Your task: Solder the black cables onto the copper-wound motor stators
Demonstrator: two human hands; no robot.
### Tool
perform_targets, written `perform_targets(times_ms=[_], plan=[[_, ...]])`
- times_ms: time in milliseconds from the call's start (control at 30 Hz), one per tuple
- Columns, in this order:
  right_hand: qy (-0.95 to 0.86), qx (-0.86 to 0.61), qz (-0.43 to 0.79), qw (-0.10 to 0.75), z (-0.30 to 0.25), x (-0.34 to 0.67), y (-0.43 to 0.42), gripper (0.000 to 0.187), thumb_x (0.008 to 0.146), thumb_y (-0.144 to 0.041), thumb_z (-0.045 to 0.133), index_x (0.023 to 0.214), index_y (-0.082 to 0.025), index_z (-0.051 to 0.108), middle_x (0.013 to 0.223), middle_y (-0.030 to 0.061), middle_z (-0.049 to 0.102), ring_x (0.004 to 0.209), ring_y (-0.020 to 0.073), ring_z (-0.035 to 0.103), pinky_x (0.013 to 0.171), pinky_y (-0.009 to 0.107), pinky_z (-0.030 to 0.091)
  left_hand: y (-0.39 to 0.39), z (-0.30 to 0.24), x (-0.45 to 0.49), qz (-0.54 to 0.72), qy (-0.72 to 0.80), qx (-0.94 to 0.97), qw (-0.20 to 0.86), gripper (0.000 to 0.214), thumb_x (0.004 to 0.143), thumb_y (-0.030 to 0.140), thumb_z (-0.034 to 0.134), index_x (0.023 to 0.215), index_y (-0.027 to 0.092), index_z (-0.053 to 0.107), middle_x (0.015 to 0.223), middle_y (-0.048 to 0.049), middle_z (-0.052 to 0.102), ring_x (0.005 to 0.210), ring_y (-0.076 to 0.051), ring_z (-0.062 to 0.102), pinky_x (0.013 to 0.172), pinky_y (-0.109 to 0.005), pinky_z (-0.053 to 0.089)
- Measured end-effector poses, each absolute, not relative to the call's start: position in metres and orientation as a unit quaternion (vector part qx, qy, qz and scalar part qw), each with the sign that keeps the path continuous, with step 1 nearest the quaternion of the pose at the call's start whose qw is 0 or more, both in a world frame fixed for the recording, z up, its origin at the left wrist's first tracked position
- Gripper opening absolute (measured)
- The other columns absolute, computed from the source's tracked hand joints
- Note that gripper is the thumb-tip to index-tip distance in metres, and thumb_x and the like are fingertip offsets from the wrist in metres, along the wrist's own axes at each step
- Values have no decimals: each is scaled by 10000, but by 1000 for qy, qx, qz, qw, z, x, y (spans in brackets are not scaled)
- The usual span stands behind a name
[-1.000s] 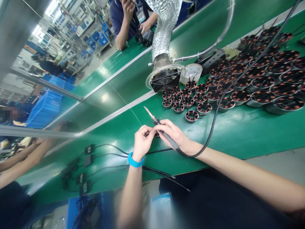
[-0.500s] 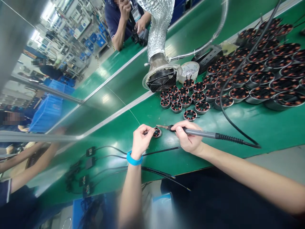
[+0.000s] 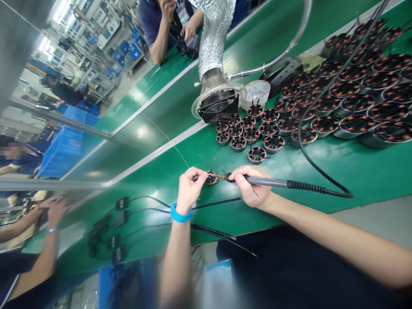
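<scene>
My right hand is closed round a soldering iron, held like a pen. Its tip points left and touches a small copper-wound stator lying on the green bench. My left hand, with a blue band at the wrist, pinches a thin solder wire right beside that stator. The wire runs up and away to the left. The iron's black cable loops off to the right.
Many wound stators stand in rows at the right. A fume duct with a fan grille and a white dish sit behind them. Black wired parts lie at left. Another person leans on the far side.
My right hand turned the iron from pointing up-left to lying level, and its tip now rests on the stator. My left hand stayed beside the stator.
</scene>
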State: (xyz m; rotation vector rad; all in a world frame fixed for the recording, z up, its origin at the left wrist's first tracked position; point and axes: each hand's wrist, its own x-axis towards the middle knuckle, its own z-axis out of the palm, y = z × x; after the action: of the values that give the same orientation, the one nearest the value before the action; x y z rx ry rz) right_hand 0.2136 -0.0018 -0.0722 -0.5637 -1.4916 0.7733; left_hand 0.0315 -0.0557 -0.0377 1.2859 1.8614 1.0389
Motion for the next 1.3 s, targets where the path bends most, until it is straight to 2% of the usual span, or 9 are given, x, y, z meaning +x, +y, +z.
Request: perform_targets(times_ms=[200,600,833,1300], plan=[[-649,-260,349,624,-73,213,-3,186,908,-187,528,773,-201,655,639,-17,670,494,125,602,543,268,509,-56,-37,32,398,706,489,322,208,855,291,663,701,153,685,724,-11,575,723,-140,528,683,-262,380],[-594,-270,410,637,-83,212,-4,184,926,-208,541,799,-206,675,675,16,663,623,168,666,535,285,508,-57,-39,31,399,703,487,330,207,850,294,663,700,154,683,725,-16,593,732,-147,543,701,-264,394],[-609,-265,414,622,-79,212,-4,184,931,-194,532,809,-199,670,677,9,663,605,154,655,559,288,513,-56,-39,32,406,700,484,334,207,855,294,661,706,153,691,731,-18,600,735,-147,554,710,-264,402],[-555,-304,438,639,-88,209,-6,186,947,-265,556,831,-207,689,653,11,627,586,163,641,503,281,489,-57,-39,34,415,699,473,340,198,850,292,668,710,153,687,738,-17,602,733,-144,561,709,-261,416]])
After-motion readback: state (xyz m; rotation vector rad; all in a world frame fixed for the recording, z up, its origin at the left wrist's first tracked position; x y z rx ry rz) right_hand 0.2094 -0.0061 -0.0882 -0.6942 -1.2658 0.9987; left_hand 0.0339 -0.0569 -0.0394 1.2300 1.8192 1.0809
